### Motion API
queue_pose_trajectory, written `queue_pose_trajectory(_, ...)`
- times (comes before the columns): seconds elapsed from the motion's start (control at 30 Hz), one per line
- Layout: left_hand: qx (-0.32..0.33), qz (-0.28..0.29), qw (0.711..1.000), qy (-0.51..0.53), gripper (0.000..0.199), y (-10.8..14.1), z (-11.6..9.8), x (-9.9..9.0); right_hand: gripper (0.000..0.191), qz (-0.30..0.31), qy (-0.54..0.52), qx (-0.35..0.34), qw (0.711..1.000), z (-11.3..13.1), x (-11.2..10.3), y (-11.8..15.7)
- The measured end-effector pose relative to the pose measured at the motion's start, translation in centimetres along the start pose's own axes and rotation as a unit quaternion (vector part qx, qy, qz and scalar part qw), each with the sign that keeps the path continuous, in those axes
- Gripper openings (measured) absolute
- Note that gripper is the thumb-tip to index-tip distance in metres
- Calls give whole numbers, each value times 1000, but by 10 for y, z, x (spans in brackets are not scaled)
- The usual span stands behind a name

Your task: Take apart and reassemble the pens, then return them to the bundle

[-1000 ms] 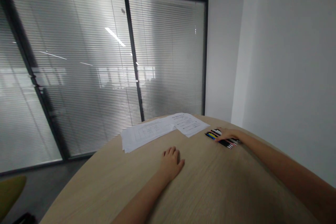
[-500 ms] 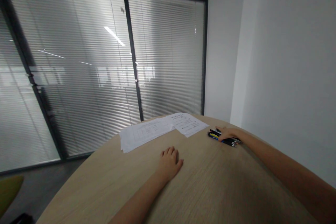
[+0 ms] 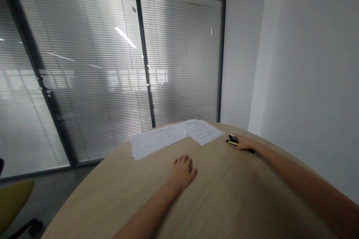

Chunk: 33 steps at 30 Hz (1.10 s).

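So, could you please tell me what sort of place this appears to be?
It looks like an office meeting room: a rounded light-wood table with printed papers and pens on it, and glass partitions with slatted blinds.

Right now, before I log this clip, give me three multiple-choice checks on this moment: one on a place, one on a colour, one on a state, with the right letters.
1. The left hand rests on: A) the yellow chair B) the wooden tabletop C) a windowsill
2. Besides black, the pens under the right hand show: A) red B) green C) yellow
3. The window blinds are: A) lowered B) raised C) missing

1: B, it lies palm down on the wood.
2: C, a yellow barrel shows beside the fingers.
3: A, slats cover the panes.
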<state>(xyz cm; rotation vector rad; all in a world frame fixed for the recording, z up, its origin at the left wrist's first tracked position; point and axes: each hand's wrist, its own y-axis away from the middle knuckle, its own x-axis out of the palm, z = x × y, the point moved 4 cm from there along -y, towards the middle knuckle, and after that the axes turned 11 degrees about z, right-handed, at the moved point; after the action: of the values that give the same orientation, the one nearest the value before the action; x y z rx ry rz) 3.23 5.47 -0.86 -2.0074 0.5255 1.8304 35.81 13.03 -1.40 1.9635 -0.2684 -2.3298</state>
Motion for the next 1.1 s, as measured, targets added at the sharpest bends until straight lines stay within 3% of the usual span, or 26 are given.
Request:
queue_pose_trajectory(0.3,5,-8,1000,1,48,0,1,1,28,30,19,46,998,4,-1,-1)
queue_pose_trajectory(0.57,6,-17,1000,11,46,1,1,0,28,15,5,32,999,18,2,23)
queue_pose_trajectory(0.7,12,-26,999,16,46,0,3,3,31,-4,-51,-27,998,49,0,44)
queue_pose_trajectory(0.87,18,-34,999,31,51,2,0,-1,59,-41,-177,-146,973,107,-13,85)
queue_pose_trajectory(1.0,46,-51,996,60,62,6,-5,-8,47,-77,-294,-200,932,144,-18,119)
queue_pose_trajectory(1.1,132,-68,974,173,68,9,-12,-11,34,-104,-373,-224,894,164,-15,137)
